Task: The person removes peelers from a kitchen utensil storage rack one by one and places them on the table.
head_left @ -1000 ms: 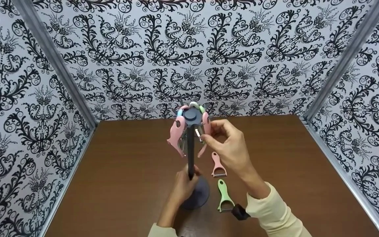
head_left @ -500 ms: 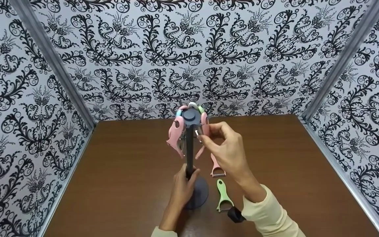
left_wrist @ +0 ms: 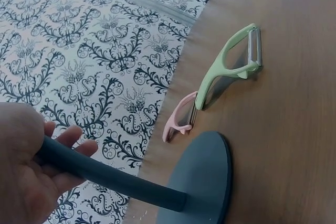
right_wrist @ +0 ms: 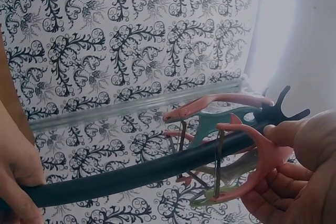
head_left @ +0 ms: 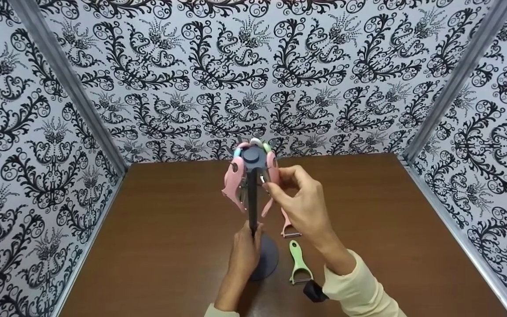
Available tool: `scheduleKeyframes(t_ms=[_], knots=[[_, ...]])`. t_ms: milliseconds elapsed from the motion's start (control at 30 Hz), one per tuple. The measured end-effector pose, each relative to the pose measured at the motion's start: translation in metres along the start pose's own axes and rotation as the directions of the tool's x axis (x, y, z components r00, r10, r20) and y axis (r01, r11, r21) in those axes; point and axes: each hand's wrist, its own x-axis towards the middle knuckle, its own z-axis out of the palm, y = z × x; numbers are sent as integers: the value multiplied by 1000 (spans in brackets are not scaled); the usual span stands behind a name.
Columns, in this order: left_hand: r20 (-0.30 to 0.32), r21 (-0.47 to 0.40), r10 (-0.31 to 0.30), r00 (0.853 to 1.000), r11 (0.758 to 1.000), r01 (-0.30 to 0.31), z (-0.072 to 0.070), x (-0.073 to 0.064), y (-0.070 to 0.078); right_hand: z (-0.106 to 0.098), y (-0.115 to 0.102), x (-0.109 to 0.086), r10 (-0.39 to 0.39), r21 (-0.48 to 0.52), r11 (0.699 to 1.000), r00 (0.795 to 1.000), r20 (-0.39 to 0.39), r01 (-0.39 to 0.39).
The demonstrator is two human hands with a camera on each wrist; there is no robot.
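A dark grey utensil stand [head_left: 252,198] rises from a round base, with peelers hanging from the hooks at its top. My left hand [head_left: 244,253] grips the pole low down, above the base. At the top right, my right hand [head_left: 304,200] pinches a pink peeler [right_wrist: 265,153] by its handle; its handle is at a hook and its blade end points down. Another pink peeler [head_left: 234,178] hangs on the left side. Green, blue and white handles show behind, and the right wrist view has a teal peeler [right_wrist: 212,124] beyond the pole.
On the brown table [head_left: 170,246], right of the stand's base [left_wrist: 197,182], lie a green peeler [head_left: 297,259] and, farther back, a pink peeler [head_left: 287,229] partly hidden by the right hand. Patterned panels [head_left: 253,79] with grey metal corner strips enclose the table's back and sides.
My right hand has shifted slightly left and down, still pinching the pink peeler, and now covers part of the pink peeler on the table. The left hand keeps its hold on the pole.
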Motion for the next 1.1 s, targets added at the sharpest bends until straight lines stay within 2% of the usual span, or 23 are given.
scheduleKeyframes(t_ms=[200,433,633,867,1100], knots=[[-8,12,59,998,998,-58,0,0,0,-3,-1,-1,17,-7,1000,1000,9,-17],[2,-39,105,994,994,-105,-1,2,-1,-10,-2,-2,11,-24,1000,1000,24,-11],[49,-49,74,996,996,-71,-3,3,0,-18,-2,-1,18,-25,1000,999,48,-17],[70,-48,80,994,996,-77,-5,5,-1,-25,-5,2,19,-39,999,997,70,-16],[120,-77,64,991,996,-55,-6,6,-4,-31,-8,4,12,-84,996,997,80,-5]])
